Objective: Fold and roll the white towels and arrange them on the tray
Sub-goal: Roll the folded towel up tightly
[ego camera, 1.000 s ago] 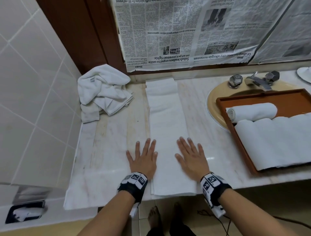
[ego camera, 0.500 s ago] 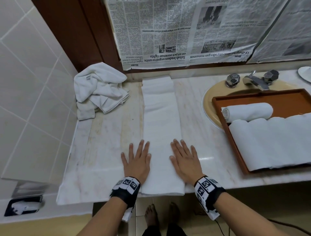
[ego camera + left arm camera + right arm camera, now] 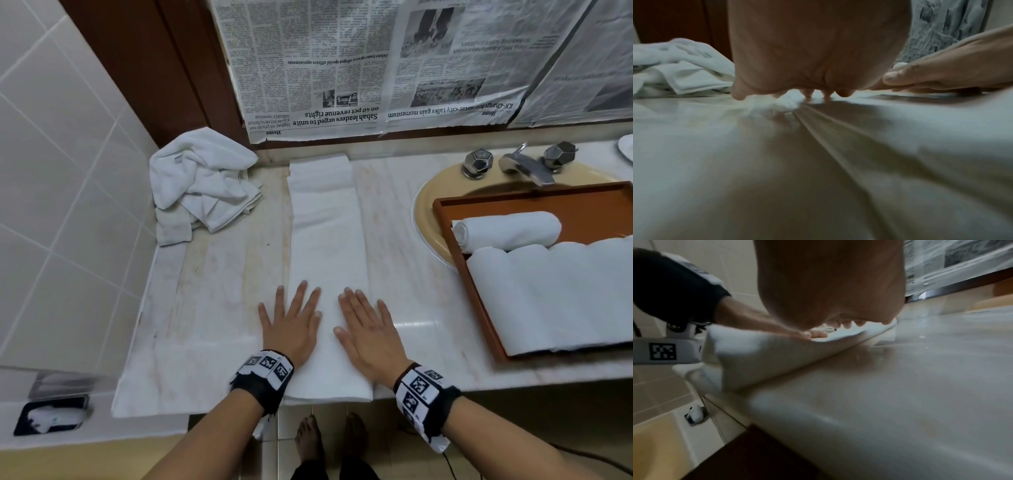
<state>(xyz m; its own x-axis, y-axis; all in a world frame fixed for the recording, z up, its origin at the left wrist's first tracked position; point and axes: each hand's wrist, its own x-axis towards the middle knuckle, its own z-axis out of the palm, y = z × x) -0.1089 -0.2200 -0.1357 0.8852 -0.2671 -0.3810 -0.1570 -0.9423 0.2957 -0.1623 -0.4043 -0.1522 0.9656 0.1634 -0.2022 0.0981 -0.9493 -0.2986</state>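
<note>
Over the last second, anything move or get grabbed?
Barely. Left hand and right hand lie flat on the folded towel as before, sitting slightly closer together; nothing gripped or released. Crumpled towel, tray and its rolled towels unchanged.

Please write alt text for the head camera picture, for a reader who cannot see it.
Left hand and right hand press flat on a long folded white towel on a pale marble counter. A crumpled white towel lies left; a brown wooden tray holds rolled white towels right.
</note>
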